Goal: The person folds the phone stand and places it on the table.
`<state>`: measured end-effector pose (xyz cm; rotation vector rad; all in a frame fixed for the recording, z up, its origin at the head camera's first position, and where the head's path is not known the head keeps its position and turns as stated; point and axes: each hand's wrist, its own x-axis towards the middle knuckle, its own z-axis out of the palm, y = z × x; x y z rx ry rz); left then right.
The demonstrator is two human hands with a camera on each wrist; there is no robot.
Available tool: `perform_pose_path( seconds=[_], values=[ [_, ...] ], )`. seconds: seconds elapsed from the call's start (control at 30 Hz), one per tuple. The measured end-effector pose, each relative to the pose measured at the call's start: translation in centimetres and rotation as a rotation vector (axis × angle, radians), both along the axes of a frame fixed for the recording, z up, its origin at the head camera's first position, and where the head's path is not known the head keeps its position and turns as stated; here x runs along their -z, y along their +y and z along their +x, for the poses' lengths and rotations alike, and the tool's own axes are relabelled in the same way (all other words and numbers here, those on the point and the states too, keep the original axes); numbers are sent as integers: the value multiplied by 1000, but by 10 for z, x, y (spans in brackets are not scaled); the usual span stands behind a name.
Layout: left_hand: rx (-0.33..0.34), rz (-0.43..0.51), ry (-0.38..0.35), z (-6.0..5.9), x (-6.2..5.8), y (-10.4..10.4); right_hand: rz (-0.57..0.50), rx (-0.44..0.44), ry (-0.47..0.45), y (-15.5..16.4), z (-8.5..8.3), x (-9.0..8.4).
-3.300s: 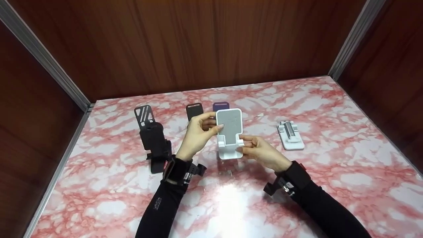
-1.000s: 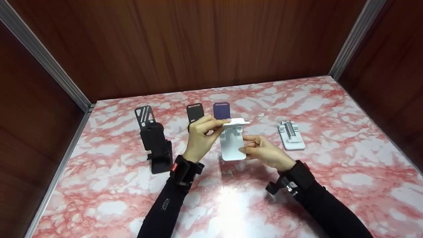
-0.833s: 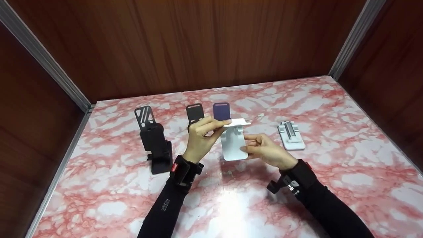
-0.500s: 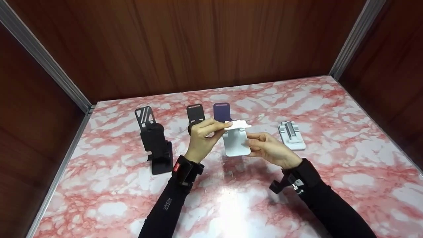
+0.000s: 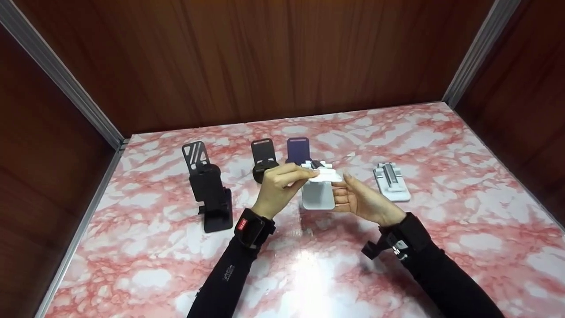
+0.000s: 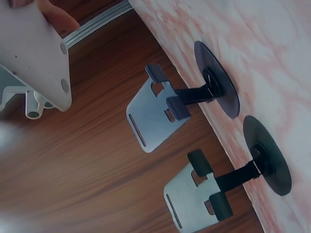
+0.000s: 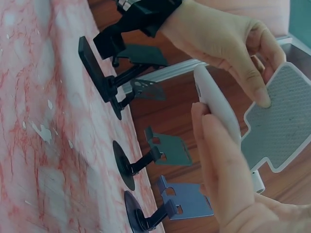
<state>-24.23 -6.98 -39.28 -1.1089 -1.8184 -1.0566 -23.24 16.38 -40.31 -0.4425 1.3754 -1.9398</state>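
Observation:
A white phone stand (image 5: 318,196) is held up over the table in the head view, its top plate tilted nearly edge-on to me. My left hand (image 5: 279,187) pinches that plate at its left edge. In the right wrist view, the left thumb presses the grey pad (image 7: 279,114) on the plate's face. My right hand (image 5: 364,201) holds the base from the right, its fingers extended behind it and its thumb raised beside the plate's right edge. The base's underside (image 6: 41,56), with round feet, shows at the upper left of the left wrist view.
On the pink marbled table (image 5: 163,274) stand a large black phone stand (image 5: 208,187), a black one with slanted cutouts (image 5: 204,154), a black round-based one (image 5: 263,152) and a purple one (image 5: 298,150). A folded white stand (image 5: 393,183) lies right. Brown panels (image 5: 282,62) enclose the back and sides.
The top plate, earlier upright with its grey pad facing me, has swung to nearly edge-on. My right thumb has left the base's front and risen beside the plate. The stand has shifted slightly right.

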Motion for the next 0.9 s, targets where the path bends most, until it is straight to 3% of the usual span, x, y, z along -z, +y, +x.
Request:
perform_pose_path(
  seconds=[0.3,0.53,0.63,0.73,0.9],
  values=[
    [-2,-37,-44,-3,8,0,50,17,-38,0,-4,3],
    [17,-31,-163,-6,10,4,60,57,-52,5,-7,1],
    [-21,-2,-290,-3,7,8,40,68,-40,8,-8,-2],
    [-74,23,-513,1,4,13,26,76,-23,12,-9,-5],
    [-91,35,-874,2,6,15,30,84,-9,15,-10,-9]
  ],
)
